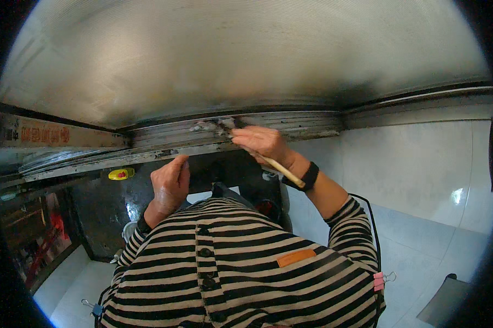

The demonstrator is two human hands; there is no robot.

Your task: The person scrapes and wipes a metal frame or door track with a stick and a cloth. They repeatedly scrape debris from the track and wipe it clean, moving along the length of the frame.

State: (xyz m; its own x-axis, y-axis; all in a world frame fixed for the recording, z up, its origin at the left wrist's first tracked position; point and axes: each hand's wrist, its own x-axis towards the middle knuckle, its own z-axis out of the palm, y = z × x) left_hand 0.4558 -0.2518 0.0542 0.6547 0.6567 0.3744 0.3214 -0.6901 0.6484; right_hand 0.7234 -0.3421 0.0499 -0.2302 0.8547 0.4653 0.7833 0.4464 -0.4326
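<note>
A slim tool with a pale wooden handle (283,170) is gripped in my right hand (261,141); its working end is hidden by the fingers. That hand lies against a grooved metal window track (304,123), beside a clump of whitish, wet-looking matter with dark bits (213,125). My left hand (170,180) is curled just below the track's near edge, with its thumb side up. Whether it holds anything cannot be seen.
A large ribbed or frosted pane (238,53) rises behind the track. A yellow container with red on it (121,174) stands on a dark surface (103,205) at left. White tiles (406,164) lie to the right, with a grey flat object (447,303) at lower right.
</note>
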